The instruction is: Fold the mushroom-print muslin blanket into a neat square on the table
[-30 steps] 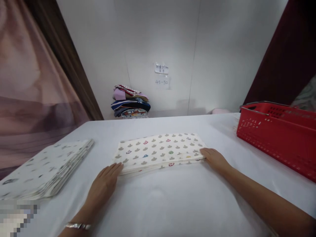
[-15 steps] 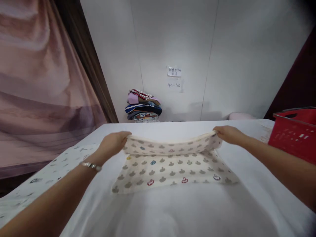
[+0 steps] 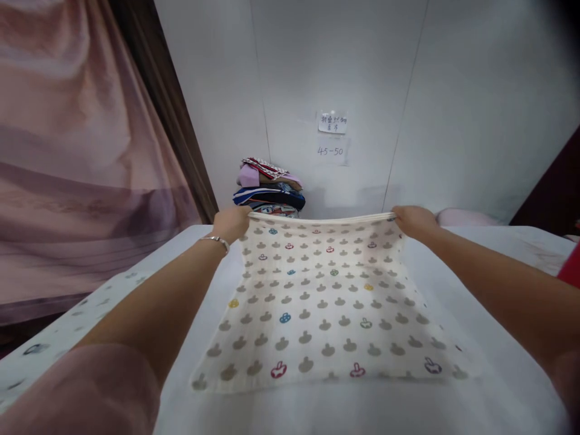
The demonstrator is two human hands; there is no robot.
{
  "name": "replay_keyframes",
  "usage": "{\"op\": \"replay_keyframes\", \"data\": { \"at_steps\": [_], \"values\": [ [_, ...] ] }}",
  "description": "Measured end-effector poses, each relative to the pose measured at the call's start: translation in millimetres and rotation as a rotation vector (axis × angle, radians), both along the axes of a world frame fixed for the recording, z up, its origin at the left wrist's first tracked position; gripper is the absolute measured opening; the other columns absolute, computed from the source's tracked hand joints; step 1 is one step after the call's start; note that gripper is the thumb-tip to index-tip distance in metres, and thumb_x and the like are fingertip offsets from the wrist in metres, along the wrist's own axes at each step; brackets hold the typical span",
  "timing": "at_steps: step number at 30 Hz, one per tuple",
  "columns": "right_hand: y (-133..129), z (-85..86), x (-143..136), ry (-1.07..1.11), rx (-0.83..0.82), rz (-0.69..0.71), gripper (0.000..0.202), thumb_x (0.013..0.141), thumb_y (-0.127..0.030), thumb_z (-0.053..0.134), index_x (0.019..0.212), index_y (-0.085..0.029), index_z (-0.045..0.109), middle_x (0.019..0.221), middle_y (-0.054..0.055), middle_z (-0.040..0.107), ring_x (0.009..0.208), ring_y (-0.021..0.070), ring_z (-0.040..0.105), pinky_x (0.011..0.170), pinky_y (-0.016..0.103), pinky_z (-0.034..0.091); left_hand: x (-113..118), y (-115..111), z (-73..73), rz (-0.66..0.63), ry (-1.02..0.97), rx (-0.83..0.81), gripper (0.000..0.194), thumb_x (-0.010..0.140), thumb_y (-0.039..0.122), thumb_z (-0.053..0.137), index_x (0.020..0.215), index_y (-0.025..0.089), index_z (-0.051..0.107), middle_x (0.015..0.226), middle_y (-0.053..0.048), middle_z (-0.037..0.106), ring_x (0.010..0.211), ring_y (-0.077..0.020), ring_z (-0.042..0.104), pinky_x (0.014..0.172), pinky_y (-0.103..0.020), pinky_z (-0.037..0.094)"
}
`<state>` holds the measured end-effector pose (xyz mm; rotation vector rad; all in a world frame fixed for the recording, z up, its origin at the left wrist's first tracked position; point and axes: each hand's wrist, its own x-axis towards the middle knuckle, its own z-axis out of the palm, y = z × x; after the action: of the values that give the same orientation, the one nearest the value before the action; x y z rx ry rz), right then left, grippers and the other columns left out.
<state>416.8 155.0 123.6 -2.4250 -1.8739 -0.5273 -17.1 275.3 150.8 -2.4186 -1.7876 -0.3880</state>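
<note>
A cream cloth (image 3: 312,296) printed with grey and coloured mushrooms is stretched between my two hands. Its near part lies flat on the white table, while the far edge is lifted and slopes up. My left hand (image 3: 232,222), with a silver bracelet at the wrist, is closed on the far left corner. The far right corner is pinched in my right hand (image 3: 413,221). Between the hands the raised edge runs nearly straight, sagging slightly, and looks like more than one layer. Both sets of fingertips are partly hidden by the cloth and the hands themselves.
A pile of folded fabrics (image 3: 270,187) stands at the back, near the wall. Paper signs (image 3: 332,136) hang on the white wall. To the left is a pink curtain (image 3: 67,151); a printed cloth (image 3: 86,308) covers the table's left side. Something red (image 3: 570,270) shows at the right edge.
Both hands have moved up and away with the far edge of the cloth. The fold has opened out, so more of the printed surface shows. The red basket has mostly left the view.
</note>
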Motion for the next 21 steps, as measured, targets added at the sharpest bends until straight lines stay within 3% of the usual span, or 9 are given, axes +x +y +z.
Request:
{"op": "replay_keyframes", "data": {
  "at_steps": [4,9,11,14,17,19,21],
  "values": [
    [-35.1,-19.5,0.2,0.035,0.048,0.101,0.027,0.08,-0.017,0.037,0.09,-0.019,0.062,0.083,0.009,0.065,0.075,0.0225,0.057,0.056,0.029,0.033,-26.3,-33.3,-14.6,-0.101,0.085,0.098,0.035,0.09,0.021,0.031,0.112,0.017,0.059,0.101,-0.006,0.065,0.094,-0.023,0.058,0.077,-0.033,0.044],
    [-103.1,-42.0,-9.2,0.053,0.099,0.215,0.031,0.079,-0.016,0.037,0.094,-0.02,0.064,0.094,0.009,0.067,0.086,0.0245,0.058,0.066,0.032,0.04,-64.3,-99.4,-35.4,-0.199,0.067,0.143,0.034,0.087,0.023,0.035,0.108,0.021,0.061,0.1,-0.003,0.067,0.09,-0.0233,0.061,0.074,-0.033,0.045],
    [-136.7,-63.4,-15.3,0.063,0.113,0.275,0.033,0.08,-0.016,0.037,0.098,-0.02,0.064,0.101,0.008,0.066,0.09,0.0246,0.058,0.072,0.035,0.043,-79.7,-132.0,-55.6,-0.278,0.04,0.144,0.033,0.085,0.021,0.035,0.101,0.023,0.064,0.096,-0.003,0.068,0.088,-0.0231,0.062,0.073,-0.034,0.047],
    [-183.3,-104.8,-26.6,0.076,0.041,0.319,0.035,0.079,-0.015,0.036,0.095,-0.021,0.066,0.099,0.008,0.067,0.088,0.024,0.06,0.073,0.036,0.045,-99.4,-177.2,-100.3,-0.378,0.019,0.084,0.032,0.083,0.02,0.036,0.093,0.023,0.066,0.094,-0.003,0.069,0.087,-0.0215,0.063,0.076,-0.033,0.049],
    [-213.2,-136.1,-37.0,0.119,-0.056,0.326,0.033,0.078,-0.014,0.038,0.089,-0.024,0.067,0.096,0.005,0.068,0.086,0.0221,0.061,0.07,0.033,0.046,-109.9,-205.7,-141.3,-0.343,-0.003,0.053,0.032,0.08,0.018,0.039,0.095,0.022,0.066,0.098,-0.004,0.069,0.089,-0.0204,0.064,0.078,-0.033,0.05],
    [-222.9,-144.0,-40.3,0.131,-0.054,0.328,0.033,0.076,-0.014,0.038,0.089,-0.025,0.067,0.099,0.005,0.067,0.09,0.0218,0.061,0.072,0.032,0.046,-110.7,-215.5,-153.6,-0.315,-0.02,0.067,0.032,0.079,0.017,0.039,0.098,0.021,0.065,0.102,-0.004,0.068,0.092,-0.0198,0.063,0.081,-0.033,0.05],
    [-227.6,-144.6,-39.8,0.12,-0.012,0.318,0.034,0.076,-0.014,0.038,0.093,-0.024,0.067,0.105,0.006,0.066,0.096,0.023,0.059,0.075,0.034,0.046,-107.9,-221.7,-153.4,-0.29,-0.027,0.101,0.033,0.08,0.016,0.039,0.101,0.021,0.064,0.106,-0.005,0.067,0.097,-0.0196,0.062,0.085,-0.034,0.048]
  ]
}}
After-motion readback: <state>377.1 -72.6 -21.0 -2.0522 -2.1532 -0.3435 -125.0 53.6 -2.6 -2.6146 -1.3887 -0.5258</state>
